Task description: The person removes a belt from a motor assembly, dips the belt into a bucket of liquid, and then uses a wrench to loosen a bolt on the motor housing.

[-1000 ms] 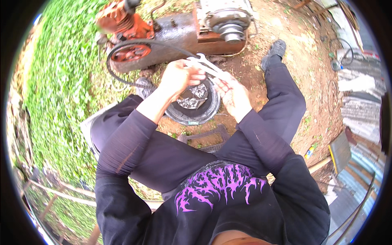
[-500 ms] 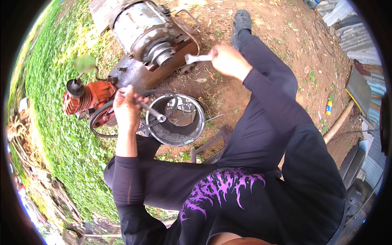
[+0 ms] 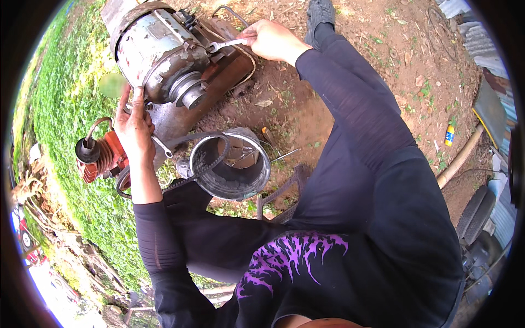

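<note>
The grey metal electric motor [image 3: 150,44], with a stepped pulley [image 3: 188,90] on its near end, sits on a rusty brown steel base. My right hand [image 3: 276,41] grips a silver open-ended wrench [image 3: 232,44], its jaw meeting the motor's right side. A second wrench [image 3: 160,145] crosses my left palm, held by curled fingers with its ring end poking out to the right. Two outstretched fingers of my left hand [image 3: 134,128] reach the motor's lower left edge; whether they touch a bolt there, I cannot tell. Below my left hand stands the orange finned compressor head [image 3: 104,161].
A black bucket [image 3: 254,188] holding some metal pieces stands before my knees, a black drive belt [image 3: 221,156] looped over its rim. My shoe [image 3: 320,22] rests at the far side. At right lie a yellow bottle [image 3: 449,135], a wooden pole [image 3: 462,156] and tyres [image 3: 473,216].
Both hands have moved away from me and leftward to the motor. The right wrench has gone from open air to the motor's side; the left hand has risen from beside the bucket.
</note>
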`<action>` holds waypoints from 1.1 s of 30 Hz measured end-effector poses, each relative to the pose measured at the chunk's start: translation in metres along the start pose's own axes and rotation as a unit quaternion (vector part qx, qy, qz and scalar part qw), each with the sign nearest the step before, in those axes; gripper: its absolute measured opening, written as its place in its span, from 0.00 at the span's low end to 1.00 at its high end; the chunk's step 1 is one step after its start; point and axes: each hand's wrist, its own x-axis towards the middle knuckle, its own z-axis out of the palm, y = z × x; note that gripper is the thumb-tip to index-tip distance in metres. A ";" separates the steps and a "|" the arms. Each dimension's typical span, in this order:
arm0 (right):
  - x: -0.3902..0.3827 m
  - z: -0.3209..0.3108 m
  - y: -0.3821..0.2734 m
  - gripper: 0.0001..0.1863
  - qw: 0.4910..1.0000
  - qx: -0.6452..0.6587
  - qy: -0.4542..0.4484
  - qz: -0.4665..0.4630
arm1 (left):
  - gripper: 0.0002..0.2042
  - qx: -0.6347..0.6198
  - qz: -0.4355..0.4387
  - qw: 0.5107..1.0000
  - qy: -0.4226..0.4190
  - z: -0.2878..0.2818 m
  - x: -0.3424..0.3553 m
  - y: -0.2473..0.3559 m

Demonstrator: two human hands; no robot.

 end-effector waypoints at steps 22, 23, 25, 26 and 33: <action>0.001 -0.003 -0.020 0.17 0.980 -0.180 -0.044 -0.074 | 0.28 0.032 -0.083 0.996 0.000 -0.002 0.004 0.015; 0.002 -0.004 -0.020 0.18 0.975 -0.199 -0.053 -0.085 | 0.28 0.032 -0.086 0.996 -0.001 -0.003 0.005 0.015; 0.004 -0.007 -0.015 0.18 0.964 -0.235 -0.049 -0.113 | 0.29 0.030 -0.092 0.995 -0.008 -0.002 0.006 0.013; 0.004 -0.004 -0.011 0.18 0.958 -0.251 -0.039 -0.132 | 0.29 0.032 -0.093 0.995 -0.004 -0.001 0.006 0.014; 0.004 0.010 0.005 0.14 0.917 -0.328 0.034 -0.226 | 0.30 0.043 -0.092 0.995 -0.006 -0.004 0.009 0.013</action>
